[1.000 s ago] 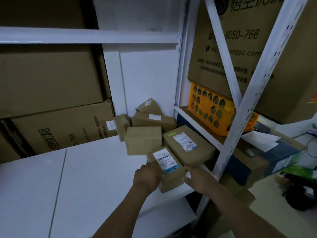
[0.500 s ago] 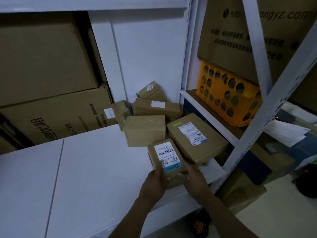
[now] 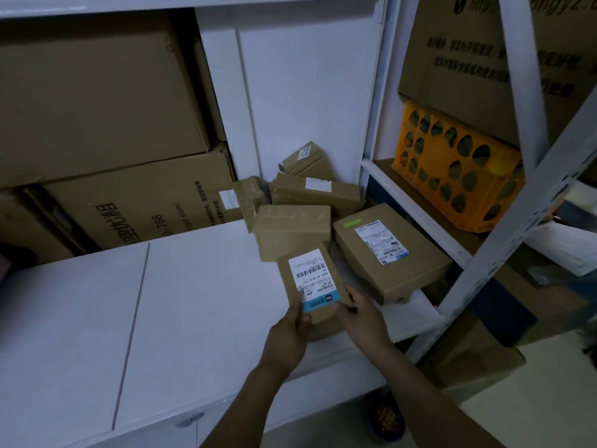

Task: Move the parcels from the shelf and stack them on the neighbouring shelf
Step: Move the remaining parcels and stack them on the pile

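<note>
At the front edge of the white shelf board (image 3: 193, 302): one small brown cardboard parcel (image 3: 311, 279), its white barcode label with a blue strip facing up.

Hands, two. The left hand (image 3: 290, 328) is gripping the parcel's near left corner, with the thumb lying across the blue strip. The right hand (image 3: 363, 316) is gripping the near right corner, its fingers (image 3: 352, 291) curling round the edge. Both forearms are reaching in from below and converging on the parcel. Whether its underside is resting on the board cannot be told.

Parcels, six counted, all brown cardboard:
- the held one;
- a large flat labelled parcel (image 3: 387, 253), lying just beside it on the right;
- a plain taped parcel (image 3: 290, 227), lying just beyond its far end;
- a small tape-wrapped parcel (image 3: 250, 198), sitting behind that;
- a long low parcel (image 3: 315, 194), lying at the back;
- a small tilted parcel (image 3: 307, 158), leaning at the back wall.

Big printed cartons (image 3: 97, 124), at least two, are standing stacked at the back left.

One orange perforated plastic crate (image 3: 452, 173) is sitting on the neighbouring shelf (image 3: 420, 208) to the right.

Edges: a white perforated metal upright (image 3: 504, 253) is standing between the two shelves, near the large flat parcel. Bare white board is stretching wide to the left of the pile.
</note>
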